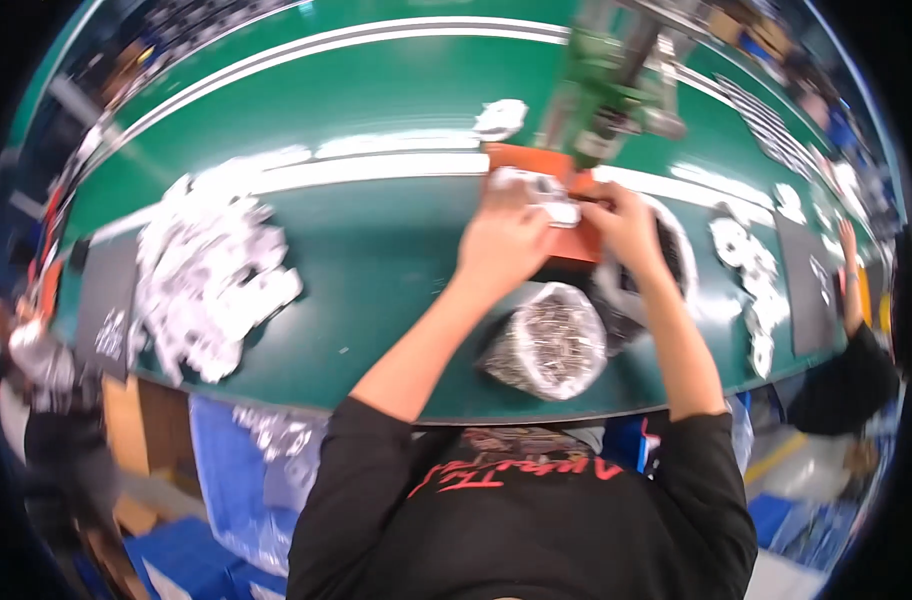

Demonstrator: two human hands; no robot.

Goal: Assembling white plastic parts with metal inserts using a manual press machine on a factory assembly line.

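Observation:
My left hand (506, 235) grips a white plastic part (558, 208) that rests on an orange block (576, 244). Its fingers press the part from the left, and some are hidden behind it. On the other side, my right hand (626, 228) is closed in a pinch close to the part's right end; what sits between the fingertips is too small and blurred to name. Directly beyond both hands stands a green machine head (608, 110). Nearer to me, an open clear bag (561, 345) holds many thin metal pins.
A white-rimmed container (684, 250) with dark contents lies under my right forearm. White parts form a large pile (211, 275) at the left and a row (751, 275) at the right. One white piece (501, 118) lies farther back. Other people work at both sides.

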